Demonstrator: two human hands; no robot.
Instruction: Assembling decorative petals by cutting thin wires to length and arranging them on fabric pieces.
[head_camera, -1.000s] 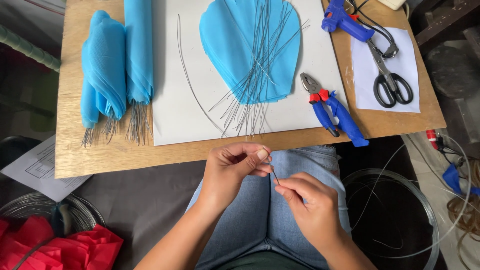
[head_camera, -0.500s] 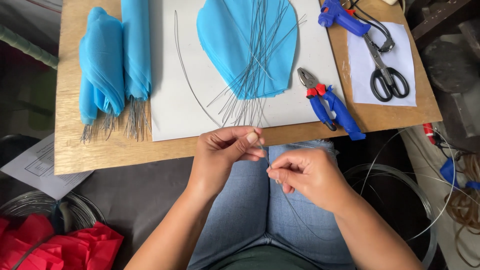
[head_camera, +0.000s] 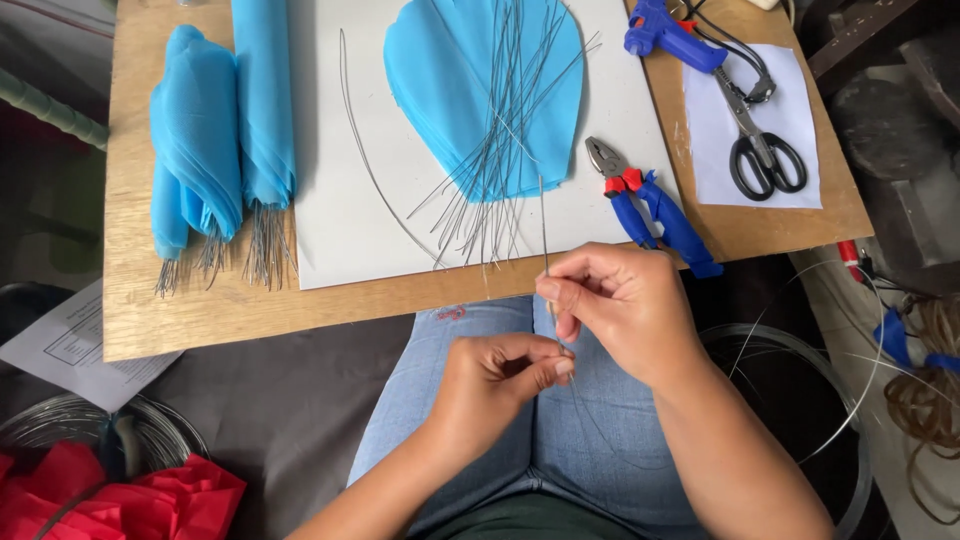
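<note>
My right hand pinches a thin grey wire that rises from its fingers over the front edge of the wooden board. My left hand sits just below it, over my lap, with fingertips pinched on the lower part of the same wire. On the board a blue fabric petal lies on a white sheet, covered by several loose wires.
Blue-handled pliers lie to the right of the petal. Black scissors and a blue glue gun rest at the board's right end. Bundled blue petals lie at left. Wire coils and red fabric sit on the floor.
My right hand rose above my left and drew the wire upright over the board's edge; my left hand dropped lower over my lap.
</note>
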